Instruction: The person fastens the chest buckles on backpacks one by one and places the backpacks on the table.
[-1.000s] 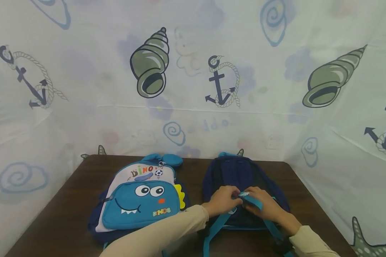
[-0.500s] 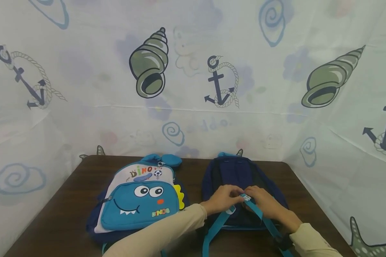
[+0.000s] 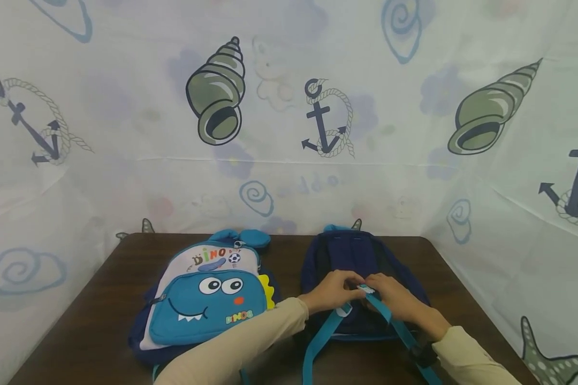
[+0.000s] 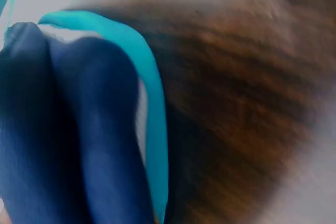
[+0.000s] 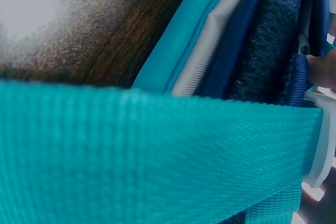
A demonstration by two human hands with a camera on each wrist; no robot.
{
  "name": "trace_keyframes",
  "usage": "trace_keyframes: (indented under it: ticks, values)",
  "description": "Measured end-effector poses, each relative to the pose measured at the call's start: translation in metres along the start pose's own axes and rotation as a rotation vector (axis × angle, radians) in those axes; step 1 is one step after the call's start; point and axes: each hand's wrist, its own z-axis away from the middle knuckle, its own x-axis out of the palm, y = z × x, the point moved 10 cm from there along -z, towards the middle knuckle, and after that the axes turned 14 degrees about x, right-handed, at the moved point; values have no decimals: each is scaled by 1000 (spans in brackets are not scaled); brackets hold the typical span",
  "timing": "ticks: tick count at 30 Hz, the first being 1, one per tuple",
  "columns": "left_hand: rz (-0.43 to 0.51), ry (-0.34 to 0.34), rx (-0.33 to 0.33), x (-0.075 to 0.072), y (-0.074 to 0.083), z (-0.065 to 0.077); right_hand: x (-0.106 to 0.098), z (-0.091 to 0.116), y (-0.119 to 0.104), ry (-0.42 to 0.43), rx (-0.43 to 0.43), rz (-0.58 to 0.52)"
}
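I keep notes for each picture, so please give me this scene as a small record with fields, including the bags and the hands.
Surface: dark brown table
Bag 1: dinosaur backpack, face side showing
Bag 2: navy backpack, strap side showing
Hands: left hand and right hand both hold a white buckle on a turquoise strap of bag 2
Finger details: partly hidden
Backdrop: white sheet with printed shells and anchors

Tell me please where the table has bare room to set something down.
The table is bare left of the dinosaur backpack and in a strip right of the navy backpack. Between the backpacks, a gap shows toward the back. Crowded: the navy backpack's near end, with the left hand, right hand and teal straps.
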Motion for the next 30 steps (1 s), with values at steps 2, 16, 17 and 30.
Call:
trace_keyframes:
  ticks: [2,16,17,30]
  values:
    - [5,7,10,0,0,0,-1,-1,1,-5,19,-3]
    - [-6,67,24,-15,6,3,-8,-2,10,-10,115,-38]
    - [-10,74,20,-17,6,4,-10,-2,10,1,109,-33]
    - [-13,165,-89,-47,-3,19,-45,12,30,114,130,-46]
